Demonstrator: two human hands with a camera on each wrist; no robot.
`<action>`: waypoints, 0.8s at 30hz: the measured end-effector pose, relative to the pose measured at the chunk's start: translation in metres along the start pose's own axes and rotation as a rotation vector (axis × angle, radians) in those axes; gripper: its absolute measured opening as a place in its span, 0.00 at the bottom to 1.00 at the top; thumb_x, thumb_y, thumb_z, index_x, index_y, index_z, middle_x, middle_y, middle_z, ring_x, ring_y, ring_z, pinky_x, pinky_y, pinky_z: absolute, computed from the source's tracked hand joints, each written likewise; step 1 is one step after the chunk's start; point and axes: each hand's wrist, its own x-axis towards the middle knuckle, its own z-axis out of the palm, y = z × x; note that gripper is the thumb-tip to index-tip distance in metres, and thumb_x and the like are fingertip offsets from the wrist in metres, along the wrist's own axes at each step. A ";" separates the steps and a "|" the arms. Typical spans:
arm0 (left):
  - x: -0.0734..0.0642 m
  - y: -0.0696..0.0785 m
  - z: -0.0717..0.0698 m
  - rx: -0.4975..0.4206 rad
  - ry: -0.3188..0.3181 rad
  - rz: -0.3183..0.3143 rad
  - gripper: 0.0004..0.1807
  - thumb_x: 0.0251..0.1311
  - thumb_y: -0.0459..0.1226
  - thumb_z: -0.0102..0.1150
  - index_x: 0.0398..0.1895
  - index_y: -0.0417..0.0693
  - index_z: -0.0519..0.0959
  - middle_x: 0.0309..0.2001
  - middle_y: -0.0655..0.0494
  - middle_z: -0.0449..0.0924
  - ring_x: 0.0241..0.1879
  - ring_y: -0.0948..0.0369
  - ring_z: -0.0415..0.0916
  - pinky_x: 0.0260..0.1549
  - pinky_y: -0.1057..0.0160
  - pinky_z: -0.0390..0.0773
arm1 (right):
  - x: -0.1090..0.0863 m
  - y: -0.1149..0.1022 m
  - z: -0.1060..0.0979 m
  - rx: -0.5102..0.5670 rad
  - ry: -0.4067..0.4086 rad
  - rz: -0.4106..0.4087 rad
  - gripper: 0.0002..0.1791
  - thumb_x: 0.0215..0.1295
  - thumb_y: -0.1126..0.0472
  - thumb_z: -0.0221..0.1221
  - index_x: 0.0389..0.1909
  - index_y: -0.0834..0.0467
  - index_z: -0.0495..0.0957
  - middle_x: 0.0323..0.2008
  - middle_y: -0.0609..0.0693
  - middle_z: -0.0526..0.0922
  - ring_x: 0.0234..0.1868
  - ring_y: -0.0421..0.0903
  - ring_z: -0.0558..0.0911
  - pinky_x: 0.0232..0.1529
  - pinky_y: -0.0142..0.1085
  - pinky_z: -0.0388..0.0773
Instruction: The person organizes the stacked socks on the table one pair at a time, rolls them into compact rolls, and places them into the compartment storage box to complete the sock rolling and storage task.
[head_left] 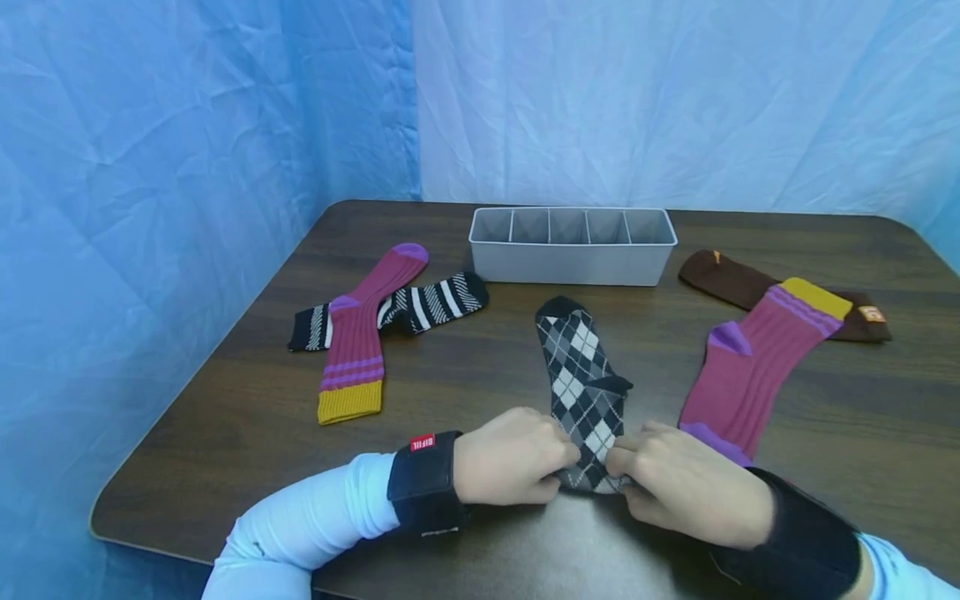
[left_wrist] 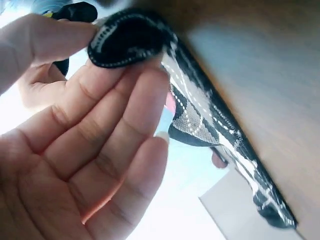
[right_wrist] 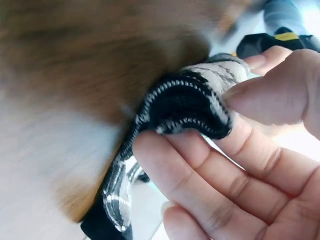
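Note:
A black, grey and white argyle sock (head_left: 583, 383) lies on the table in front of me, its black toe pointing away and its heel jutting right. My left hand (head_left: 517, 457) pinches the left side of its near end between thumb and fingers. The right hand (head_left: 686, 483) pinches the right side of that same end. Up close in the left wrist view, the sock's edge (left_wrist: 127, 37) curls over in a dark loop at the fingertips. A similar rolled loop of the sock (right_wrist: 187, 107) shows between thumb and fingers in the right wrist view.
A grey bin (head_left: 573, 262) with several compartments stands at the back. On the left, a magenta sock with yellow cuff (head_left: 356, 333) crosses a black-and-white patterned sock (head_left: 442, 302). On the right, another magenta sock (head_left: 757, 358) lies over a brown sock (head_left: 723, 279).

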 end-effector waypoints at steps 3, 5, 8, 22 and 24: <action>-0.001 0.000 -0.003 -0.157 -0.046 -0.013 0.03 0.45 0.35 0.54 0.23 0.53 0.71 0.13 0.67 0.62 0.14 0.73 0.58 0.14 0.77 0.56 | -0.002 -0.001 -0.002 0.137 -0.080 0.021 0.09 0.42 0.64 0.57 0.21 0.47 0.70 0.15 0.33 0.61 0.17 0.29 0.59 0.19 0.23 0.58; -0.003 0.000 -0.006 -0.244 -0.076 -0.017 0.06 0.46 0.34 0.54 0.25 0.53 0.68 0.13 0.66 0.60 0.12 0.73 0.57 0.12 0.78 0.54 | -0.002 -0.002 -0.004 0.227 -0.127 0.035 0.09 0.45 0.65 0.56 0.25 0.47 0.70 0.15 0.33 0.62 0.16 0.27 0.59 0.16 0.22 0.59; -0.004 -0.001 -0.009 -0.296 -0.116 -0.031 0.07 0.47 0.33 0.52 0.27 0.53 0.66 0.13 0.66 0.58 0.13 0.72 0.57 0.12 0.78 0.53 | -0.003 -0.003 -0.004 0.297 -0.168 0.063 0.11 0.47 0.67 0.54 0.29 0.47 0.70 0.13 0.33 0.60 0.14 0.26 0.57 0.14 0.21 0.59; -0.005 0.004 -0.002 -0.011 0.009 -0.053 0.02 0.48 0.38 0.53 0.25 0.57 0.75 0.20 0.66 0.67 0.21 0.71 0.63 0.15 0.77 0.58 | -0.001 0.000 0.001 0.125 -0.065 0.066 0.14 0.46 0.65 0.57 0.34 0.47 0.69 0.13 0.33 0.62 0.13 0.27 0.56 0.13 0.21 0.57; -0.005 0.006 -0.003 0.043 0.021 -0.039 0.04 0.47 0.40 0.54 0.27 0.57 0.77 0.26 0.65 0.68 0.26 0.70 0.64 0.17 0.77 0.60 | 0.000 0.001 0.001 0.072 -0.006 0.033 0.14 0.43 0.65 0.59 0.30 0.48 0.69 0.16 0.34 0.63 0.16 0.28 0.59 0.16 0.21 0.60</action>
